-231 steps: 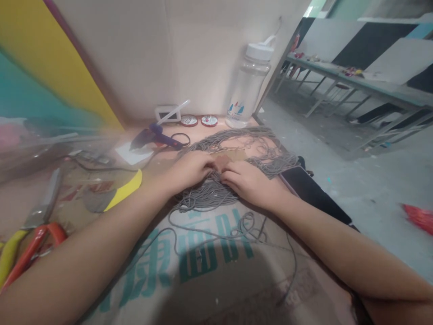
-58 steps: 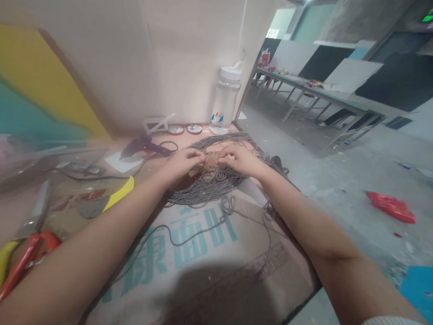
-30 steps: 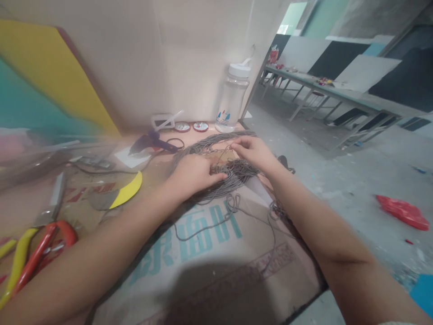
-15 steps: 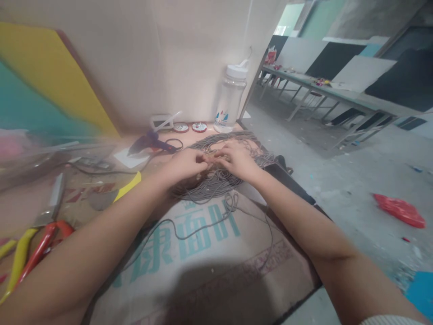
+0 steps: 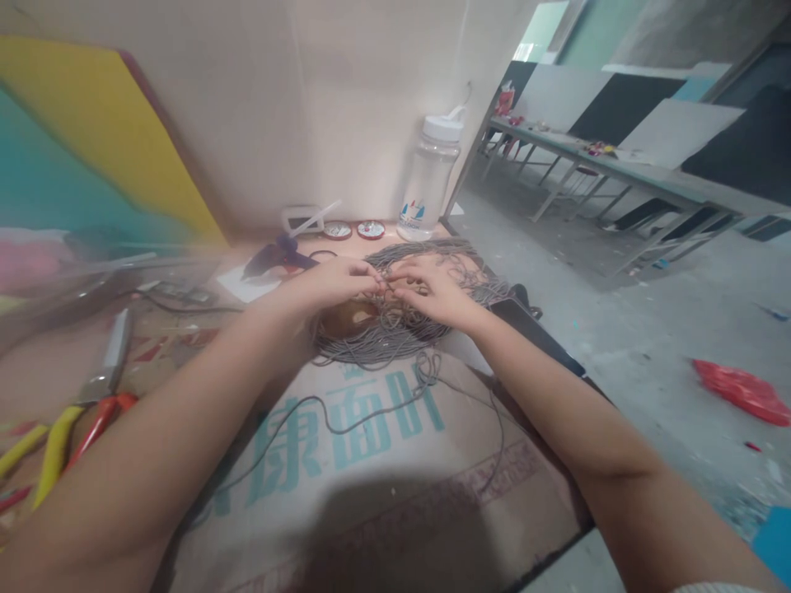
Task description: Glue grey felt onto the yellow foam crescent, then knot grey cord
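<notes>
A loose coil of thin grey cord [image 5: 395,338] lies on the work surface, its far part beneath my hands. Over its middle, my left hand [image 5: 355,280] has its fingers pinched on a bit of the cord. My right hand [image 5: 432,288] is just to the right, its thumb and forefinger closed on the cord close to the left fingertips. One loose strand runs from the coil towards me across the printed cardboard [image 5: 383,461]. The exact crossing of cord between the fingertips is too small to make out.
A clear bottle [image 5: 429,177] stands behind the coil, beside two round tins [image 5: 371,230]. A purple glue gun [image 5: 278,255] and pliers [image 5: 92,412] lie left. A dark flat object [image 5: 537,333] is right of the coil. Red plastic [image 5: 741,391] lies on the floor.
The whole view has shifted slightly. My left hand's fingers have straightened a little towards my right hand, and more of the coil's middle shows below them.
</notes>
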The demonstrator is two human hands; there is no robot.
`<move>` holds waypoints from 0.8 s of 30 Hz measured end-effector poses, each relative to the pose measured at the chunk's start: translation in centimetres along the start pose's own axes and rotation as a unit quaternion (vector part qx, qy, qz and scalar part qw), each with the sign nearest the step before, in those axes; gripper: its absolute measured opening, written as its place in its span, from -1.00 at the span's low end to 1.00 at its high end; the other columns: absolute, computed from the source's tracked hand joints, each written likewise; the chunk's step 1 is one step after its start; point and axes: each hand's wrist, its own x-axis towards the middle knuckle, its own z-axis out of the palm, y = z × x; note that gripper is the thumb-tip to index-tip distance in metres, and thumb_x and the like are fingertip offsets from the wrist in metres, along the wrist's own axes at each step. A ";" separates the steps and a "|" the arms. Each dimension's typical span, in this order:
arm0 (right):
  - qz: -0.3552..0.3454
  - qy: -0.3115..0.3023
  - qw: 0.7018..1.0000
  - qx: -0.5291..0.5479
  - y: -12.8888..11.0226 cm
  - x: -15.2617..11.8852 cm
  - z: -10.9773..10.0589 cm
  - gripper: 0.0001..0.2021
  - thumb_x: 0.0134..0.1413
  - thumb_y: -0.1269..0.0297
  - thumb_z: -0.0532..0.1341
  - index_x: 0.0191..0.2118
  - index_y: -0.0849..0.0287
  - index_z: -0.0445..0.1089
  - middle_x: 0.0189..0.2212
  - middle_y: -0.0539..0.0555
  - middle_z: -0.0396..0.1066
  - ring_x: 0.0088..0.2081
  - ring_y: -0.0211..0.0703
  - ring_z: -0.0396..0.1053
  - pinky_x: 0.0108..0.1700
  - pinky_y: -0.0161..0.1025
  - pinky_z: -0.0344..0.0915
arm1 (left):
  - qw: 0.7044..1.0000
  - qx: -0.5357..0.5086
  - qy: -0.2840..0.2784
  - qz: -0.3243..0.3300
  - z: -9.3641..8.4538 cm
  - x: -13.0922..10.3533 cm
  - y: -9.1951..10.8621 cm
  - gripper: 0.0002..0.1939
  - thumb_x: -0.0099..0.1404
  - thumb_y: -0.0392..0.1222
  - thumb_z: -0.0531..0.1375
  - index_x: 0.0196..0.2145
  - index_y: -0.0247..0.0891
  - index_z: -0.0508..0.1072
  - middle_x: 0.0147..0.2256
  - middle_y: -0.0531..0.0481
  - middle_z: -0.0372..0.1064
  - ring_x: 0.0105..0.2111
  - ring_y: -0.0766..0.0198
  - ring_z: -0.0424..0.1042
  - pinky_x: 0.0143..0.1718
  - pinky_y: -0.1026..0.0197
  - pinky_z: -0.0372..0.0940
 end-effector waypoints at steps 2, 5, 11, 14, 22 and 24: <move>0.000 -0.011 1.000 0.016 -0.6 0.1 -0.5 -0.89 0.14 0.25 0.25 -0.27 0.14 0.51 -0.05 0.13 0.44 0.06 -0.02 0.33 0.18 0.01 0.17 | 0.998 -0.044 -0.032 -0.015 -0.1 -0.1 0.2 -0.74 0.09 0.00 0.22 -0.35 -0.20 0.58 -0.32 -0.03 0.57 -0.29 0.18 0.51 -0.24 0.21 0.38; 0.038 -0.032 0.994 0.095 -1.5 0.2 -1.9 -0.81 0.16 0.18 0.24 -0.39 0.16 0.46 -0.15 0.12 0.49 0.01 -0.03 0.38 0.18 0.02 0.18 | 0.994 -0.087 -0.056 -0.038 -0.5 -0.2 0.0 -0.77 0.08 -0.04 0.22 -0.36 -0.21 0.55 -0.31 -0.03 0.56 -0.31 0.21 0.49 -0.28 0.24 0.35; 0.085 -0.035 0.956 0.278 -2.9 -0.1 -4.6 -0.71 0.27 0.01 0.14 -0.26 0.15 0.38 -0.12 0.13 0.53 0.04 -0.10 0.41 0.19 -0.02 0.22 | 0.988 -0.123 -0.076 -0.061 -0.9 -0.1 -0.3 -0.84 0.05 -0.09 0.23 -0.44 -0.22 0.51 -0.31 -0.02 0.54 -0.38 0.28 0.43 -0.37 0.26 0.28; 0.078 -0.025 0.953 0.291 -3.2 -0.1 -3.4 -0.65 0.12 0.12 0.31 -0.03 0.12 0.31 0.09 0.18 0.40 0.18 -0.09 0.31 0.15 -0.07 0.29 | 0.983 -0.148 -0.098 -0.037 -0.7 -0.3 0.1 -0.83 0.07 -0.09 0.23 -0.43 -0.23 0.49 -0.33 -0.03 0.54 -0.41 0.29 0.42 -0.38 0.25 0.26; 0.121 -0.119 0.942 0.288 -4.0 -0.3 -4.4 -0.50 0.15 0.28 0.29 0.19 0.20 0.28 -0.48 -0.07 0.39 -0.45 -0.31 0.37 -0.29 -0.26 0.40 | 0.982 -0.150 -0.108 -0.025 -0.6 -0.3 -0.5 -0.88 0.09 -0.17 0.22 -0.40 -0.24 0.44 -0.51 0.05 0.42 -0.46 0.31 0.40 -0.40 0.28 0.25; 0.108 -0.093 0.948 0.285 -4.5 -0.5 -6.9 -0.58 0.16 0.26 0.29 0.13 0.17 0.37 -0.54 -0.12 0.34 -0.50 -0.34 0.32 -0.34 -0.29 0.38 | 0.987 -0.117 -0.096 -0.044 -0.6 0.0 -1.2 -0.89 0.07 -0.17 0.22 -0.42 -0.23 0.45 -0.53 0.05 0.40 -0.48 0.30 0.41 -0.44 0.29 0.24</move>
